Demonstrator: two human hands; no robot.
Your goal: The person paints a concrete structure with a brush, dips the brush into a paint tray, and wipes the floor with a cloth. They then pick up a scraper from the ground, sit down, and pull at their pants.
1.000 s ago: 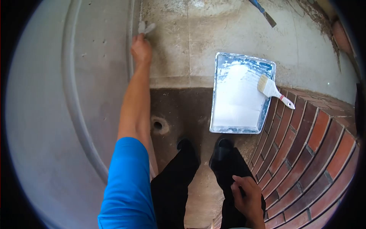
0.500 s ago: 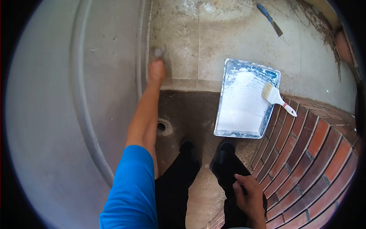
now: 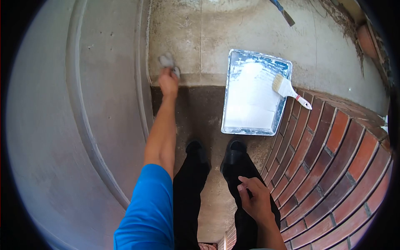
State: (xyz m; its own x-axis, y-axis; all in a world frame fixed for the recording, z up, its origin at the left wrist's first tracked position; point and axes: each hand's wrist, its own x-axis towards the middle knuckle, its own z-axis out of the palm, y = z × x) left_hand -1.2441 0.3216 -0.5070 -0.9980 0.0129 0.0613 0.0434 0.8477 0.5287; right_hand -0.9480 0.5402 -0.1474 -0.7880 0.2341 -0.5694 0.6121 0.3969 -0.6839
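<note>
My left hand (image 3: pixel 168 84) is stretched out low over the edge of the pale concrete step (image 3: pixel 179 37), near the grey wall. Its fingers are closed on a crumpled grey-white rag (image 3: pixel 166 61), which is blurred by motion and sticks out on both sides. My right hand (image 3: pixel 255 198) hangs in front of my right leg, fingers loosely bent and apart, with nothing in it. To the right of the left hand, a paint tray (image 3: pixel 227 89) holds white paint. A flat paintbrush (image 3: pixel 287 88) with a white handle lies across the tray's right rim.
A scraper (image 3: pixel 283 13) with a blue handle lies on the step at the top. The smooth grey wall (image 3: pixel 108 83) rises on the left, and a red-brown brick wall (image 3: pixel 329 166) curves along the right. My dark shoes (image 3: pixel 234 156) stand just below the step.
My left hand, with the rag, has moved back toward me to the step's front edge. The whole view has shifted, so the tray and scraper sit further up and left. The right hand stays loosely bent.
</note>
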